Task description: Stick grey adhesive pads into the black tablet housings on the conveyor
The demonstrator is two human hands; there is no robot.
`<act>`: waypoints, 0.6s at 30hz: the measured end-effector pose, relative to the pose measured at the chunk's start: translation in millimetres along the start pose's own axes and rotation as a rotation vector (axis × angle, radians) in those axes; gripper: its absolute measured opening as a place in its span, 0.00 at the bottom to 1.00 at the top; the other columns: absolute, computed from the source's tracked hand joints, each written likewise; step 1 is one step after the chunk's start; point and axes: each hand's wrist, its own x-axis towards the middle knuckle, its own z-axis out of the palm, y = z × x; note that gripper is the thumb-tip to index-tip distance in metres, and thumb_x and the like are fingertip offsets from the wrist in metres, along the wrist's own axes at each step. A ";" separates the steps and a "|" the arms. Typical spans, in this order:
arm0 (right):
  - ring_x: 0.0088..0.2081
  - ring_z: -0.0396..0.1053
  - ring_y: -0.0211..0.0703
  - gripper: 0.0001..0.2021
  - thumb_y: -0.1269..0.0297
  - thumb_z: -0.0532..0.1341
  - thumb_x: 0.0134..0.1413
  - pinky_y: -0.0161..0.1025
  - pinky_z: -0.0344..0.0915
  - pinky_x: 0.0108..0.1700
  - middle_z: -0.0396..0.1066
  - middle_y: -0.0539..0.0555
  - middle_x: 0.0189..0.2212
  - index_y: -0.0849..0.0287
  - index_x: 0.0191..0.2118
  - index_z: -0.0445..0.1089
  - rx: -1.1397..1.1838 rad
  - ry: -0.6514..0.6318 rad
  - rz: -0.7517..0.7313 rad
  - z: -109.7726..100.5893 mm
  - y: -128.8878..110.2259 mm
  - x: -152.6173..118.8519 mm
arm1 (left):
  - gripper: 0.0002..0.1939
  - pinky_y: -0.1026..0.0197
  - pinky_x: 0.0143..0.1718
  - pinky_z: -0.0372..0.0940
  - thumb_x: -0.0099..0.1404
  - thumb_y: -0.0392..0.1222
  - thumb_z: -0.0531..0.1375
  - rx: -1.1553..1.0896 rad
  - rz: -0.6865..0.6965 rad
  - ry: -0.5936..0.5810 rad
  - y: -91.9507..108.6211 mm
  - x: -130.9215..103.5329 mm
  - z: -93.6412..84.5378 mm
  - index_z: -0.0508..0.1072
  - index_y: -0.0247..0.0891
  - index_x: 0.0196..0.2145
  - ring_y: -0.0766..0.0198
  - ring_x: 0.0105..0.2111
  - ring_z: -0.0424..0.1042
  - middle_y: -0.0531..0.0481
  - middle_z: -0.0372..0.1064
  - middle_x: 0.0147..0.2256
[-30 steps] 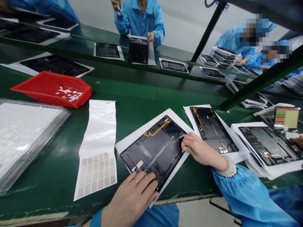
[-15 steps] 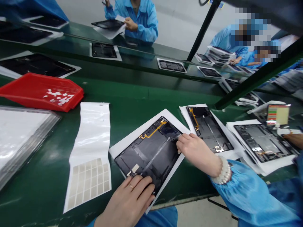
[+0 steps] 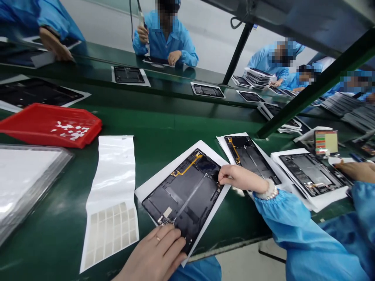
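Matt black casing (image 3: pixel 183 197), possibly plastic, lies on smooth white paper (image 3: pixel 167 171) at center; left, a plastic tray (image 3: pixel 43 117) (glossy red).

Both hands (image 3: pixel 158 249) on dark casing (image 3: pixel 190 199)

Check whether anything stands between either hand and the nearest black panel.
Nothing visible does: the left hand rests on the black panel at its near end; the right hand is at its right edge.
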 end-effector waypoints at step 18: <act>0.44 0.65 0.49 0.12 0.62 0.54 0.62 0.44 0.60 0.46 0.71 0.62 0.39 0.64 0.36 0.72 -0.219 0.358 0.280 -1.6 12.5 39.2 | 0.20 0.62 0.40 0.62 0.74 0.42 0.43 -0.027 0.030 -0.005 -1.2 -6.4 16.2 0.70 0.41 0.30 0.65 0.33 0.68 0.54 0.70 0.31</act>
